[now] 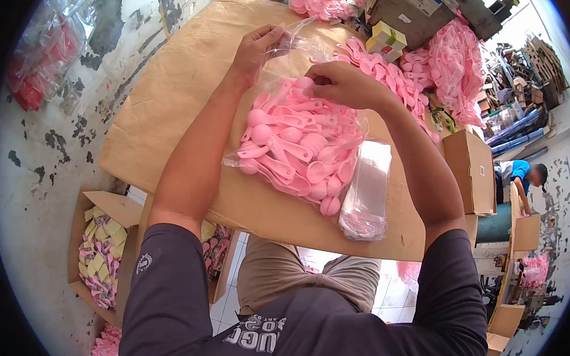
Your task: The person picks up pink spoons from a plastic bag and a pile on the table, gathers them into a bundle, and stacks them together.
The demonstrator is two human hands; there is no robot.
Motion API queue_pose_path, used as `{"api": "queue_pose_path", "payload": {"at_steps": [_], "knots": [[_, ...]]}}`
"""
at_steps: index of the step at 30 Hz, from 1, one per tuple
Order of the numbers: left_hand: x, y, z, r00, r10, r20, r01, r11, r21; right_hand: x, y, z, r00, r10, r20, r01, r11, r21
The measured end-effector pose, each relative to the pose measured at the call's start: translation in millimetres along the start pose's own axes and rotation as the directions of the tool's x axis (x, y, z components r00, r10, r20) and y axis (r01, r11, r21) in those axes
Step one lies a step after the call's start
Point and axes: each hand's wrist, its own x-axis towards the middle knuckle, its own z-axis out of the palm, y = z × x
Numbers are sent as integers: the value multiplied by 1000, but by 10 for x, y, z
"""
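A clear plastic bag (285, 57) full of pink plastic measuring spoons (300, 140) lies on the brown-covered table before me. My left hand (258, 53) pinches the bag's upper edge at its far left and lifts it. At the far right of the bag's mouth, my right hand (344, 84) is closed, thumb and fingertips together by a pink spoon bowl. What those fingers hold is hidden. Against the bag's right side rests a stack of flat clear plastic bags (367, 189).
Loose pink spoons (381, 73) are heaped beyond my right hand, near a small yellow-and-white box (385, 41) and a large pink-filled bag (455, 58). Cardboard boxes stand at right (469, 171) and lower left (132, 212). A person in blue (520, 171) bends over at far right.
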Motion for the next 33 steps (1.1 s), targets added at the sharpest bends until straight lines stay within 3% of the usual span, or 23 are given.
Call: {"api": "queue_pose_path", "payload": {"at_steps": [7, 9, 12, 16, 19, 21, 23, 25, 26, 27, 29, 30, 32, 33], "knots": [[26, -20, -5, 999, -8, 35, 8, 1000, -5, -257, 210, 17, 980, 16, -197, 45, 952, 302], [43, -23, -14, 999, -6, 36, 6, 1000, -14, -276, 252, -2, 968, 23, -249, 104, 870, 483], [42, -27, -19, 999, -4, 40, 5, 1000, -11, -369, 180, -30, 963, 38, -268, 140, 780, 610], [44, -7, 4, 1000, -12, 22, 12, 1000, 0, -520, 162, -202, 964, 83, -253, 54, 869, 491], [34, -1, 9, 1000, -16, 18, 16, 1000, 4, -629, 343, -215, 930, 59, -363, 151, 838, 524], [34, -14, -8, 999, -10, 32, 10, 1000, 5, -736, 476, -282, 858, 284, -427, 62, 770, 635], [52, -39, -25, 999, -3, 43, 3, 1000, 4, -807, 832, -385, 822, 326, -467, 33, 791, 610], [57, -40, -6, 1000, -12, 29, 12, 1000, 8, -933, 1209, -412, 759, 256, -599, -198, 967, 162], [49, -35, 16, 999, -14, 31, 14, 1000, 7, -1007, 1137, -356, 692, 170, -701, -363, 922, -135], [39, -31, 33, 999, -14, 40, 13, 1000, 19, -1013, 1080, -341, 691, 172, -702, -365, 922, -134], [43, -10, 18, 999, -11, 38, 10, 999, 32, -907, 936, -323, 662, -42, -749, -241, 933, -266], [58, -22, 6, 999, -5, 32, 4, 1000, 23, -832, 760, -315, 665, -38, -746, -240, 935, -261], [56, -78, 2, 999, -13, 33, 13, 1000, 12, -653, 347, -236, 877, 43, -479, -8, 997, 75], [59, -79, -26, 999, -1, 33, 1, 1000, -22, -528, 267, -143, 913, -35, -407, 75, 994, 85]]}}
